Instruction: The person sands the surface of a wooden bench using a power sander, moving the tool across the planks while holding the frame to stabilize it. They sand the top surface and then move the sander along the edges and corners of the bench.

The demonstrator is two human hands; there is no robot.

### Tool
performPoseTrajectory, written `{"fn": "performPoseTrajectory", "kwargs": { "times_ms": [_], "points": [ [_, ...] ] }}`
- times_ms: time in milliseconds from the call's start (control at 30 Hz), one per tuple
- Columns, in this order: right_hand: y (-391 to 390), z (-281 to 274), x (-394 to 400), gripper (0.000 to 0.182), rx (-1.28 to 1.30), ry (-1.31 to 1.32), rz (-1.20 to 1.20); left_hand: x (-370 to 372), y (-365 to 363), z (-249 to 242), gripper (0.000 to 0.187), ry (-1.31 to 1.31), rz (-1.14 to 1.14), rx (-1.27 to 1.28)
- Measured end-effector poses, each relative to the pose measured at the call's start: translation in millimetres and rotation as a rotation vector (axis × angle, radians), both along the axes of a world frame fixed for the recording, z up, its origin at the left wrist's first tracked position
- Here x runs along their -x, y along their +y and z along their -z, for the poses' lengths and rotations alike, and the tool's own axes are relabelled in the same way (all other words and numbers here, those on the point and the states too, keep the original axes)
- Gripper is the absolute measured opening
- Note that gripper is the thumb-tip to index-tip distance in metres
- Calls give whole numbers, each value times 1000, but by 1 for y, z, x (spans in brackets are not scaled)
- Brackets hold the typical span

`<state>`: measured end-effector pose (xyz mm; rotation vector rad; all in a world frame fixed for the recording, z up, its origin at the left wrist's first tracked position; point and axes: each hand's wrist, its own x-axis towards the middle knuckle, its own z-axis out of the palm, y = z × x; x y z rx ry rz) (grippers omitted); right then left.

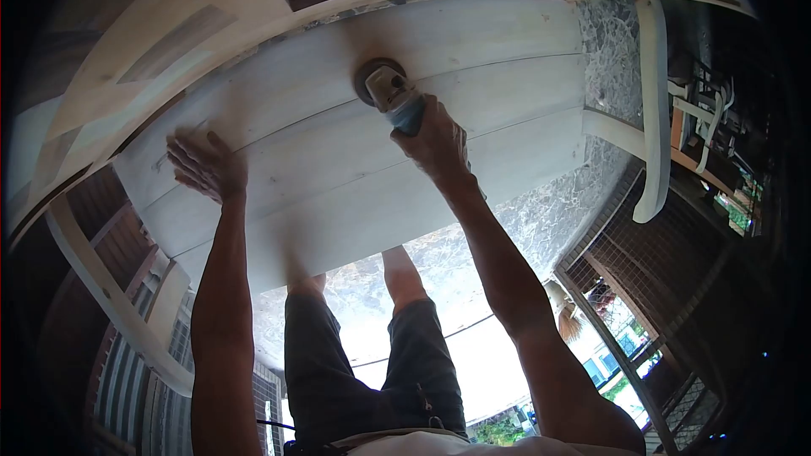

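Note:
My right hand (pixel 435 142) is wrapped round the body of a handheld power sander (pixel 393 91), whose dark round disc rests on the upper part of a pale wooden panel (pixel 321 169). The panel is made of wide planks with narrow seams between them. Over at the panel's left side, my left hand (pixel 207 165) lies on or just above the surface, fingers apart and holding nothing.
Curved wooden arms stand at the right (pixel 655 110) and the left (pixel 110 287) of the panel. A patterned wooden surface (pixel 169 42) runs along the top. Wooden furniture parts (pixel 697 114) are at the far right, near mesh panels. My legs are below the panel.

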<state>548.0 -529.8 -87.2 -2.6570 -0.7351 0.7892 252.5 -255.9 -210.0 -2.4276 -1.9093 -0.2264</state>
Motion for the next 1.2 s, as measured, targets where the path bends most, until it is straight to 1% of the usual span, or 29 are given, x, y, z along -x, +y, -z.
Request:
{"fn": "performPoseTrajectory", "kwargs": {
  "times_ms": [167,233,300,333,433,600,700,733,767,833,867,933,967,1000,1067,1100,1133,1167,1200],
  "points": [
    [-27,5,-38,74,47,-3,71,4,2,3,86,17,25,-18],
    [-35,6,-51,73,27,-12,99,2,2,0,89,12,22,-2],
    [-41,6,-62,72,23,-16,118,3,1,3,87,27,26,-15],
    [-44,6,-66,62,-16,-83,135,4,2,4,87,34,28,-22],
    [-54,4,-85,69,6,-36,149,4,1,4,85,42,21,-20],
    [-75,7,-116,67,8,-85,178,1,1,3,85,13,7,-10],
    [-89,1,-136,67,58,-84,268,1,-1,1,85,14,-1,4],
    [-97,6,-143,67,20,-126,298,-1,0,-1,85,16,-6,4],
    [-101,4,-149,68,10,-108,366,1,1,1,86,18,2,6],
    [-105,10,-156,70,51,-191,499,5,4,7,87,25,11,7],
    [-105,18,-148,70,27,-180,526,-1,3,-1,86,17,14,18],
    [-106,28,-132,72,-23,-167,585,1,3,-1,86,32,4,4],
    [-94,22,-110,72,-53,-120,559,1,1,2,85,36,-1,-2],
    [-75,8,-85,70,-5,-38,511,0,0,1,86,32,8,-10],
    [-36,2,-34,65,3,67,330,-3,0,-4,86,42,-2,5],
    [-22,12,-5,65,-84,35,168,-4,0,-5,86,46,-6,11],
    [-5,11,19,66,-73,86,118,-4,0,-5,85,56,-4,7],
    [8,13,41,68,-144,80,17,-2,0,-4,85,54,-3,5],
    [20,10,56,66,-161,79,-73,-2,0,-3,85,50,-2,5]
  ]
}}
